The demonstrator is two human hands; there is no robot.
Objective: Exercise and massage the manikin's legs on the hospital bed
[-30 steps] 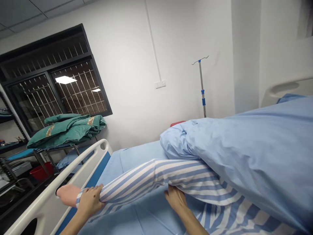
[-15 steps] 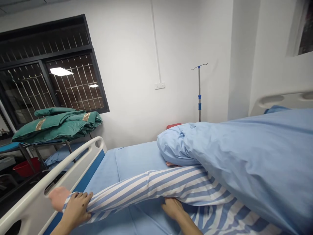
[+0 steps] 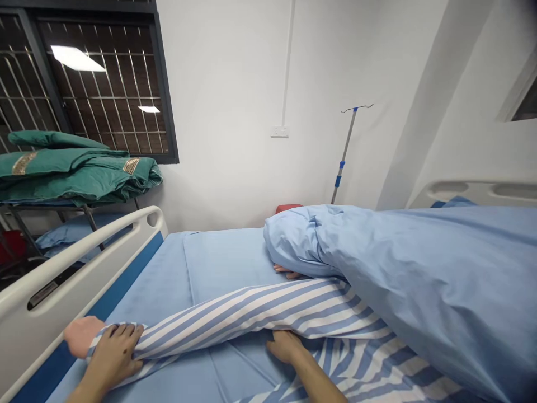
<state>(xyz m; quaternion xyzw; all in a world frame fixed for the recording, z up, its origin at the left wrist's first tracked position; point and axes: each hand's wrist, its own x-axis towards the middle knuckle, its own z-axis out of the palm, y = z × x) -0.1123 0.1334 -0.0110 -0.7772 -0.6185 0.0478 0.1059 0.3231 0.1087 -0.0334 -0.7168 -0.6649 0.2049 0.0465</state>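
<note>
A leg in a blue-and-white striped trouser leg stretches across the bed, its bare foot pointing to the footboard. My left hand is closed over the striped cuff at the ankle. Farther up, my right hand reaches beneath the leg near the knee, its fingers curled and partly hidden by the cloth. A light blue quilt is folded back over the upper body. Some bare toes or fingers peek out from under the quilt's edge.
A white footboard with a blue panel closes the bed's left end. Green bedding is piled on a frame beneath the barred window. Behind the bed stand an IV pole and something red. A headboard rises at the right.
The view has tilted and shifted, so the window and green bedding sit farther left. The foot appears lower against the footboard. Both hands keep their places on the leg.
</note>
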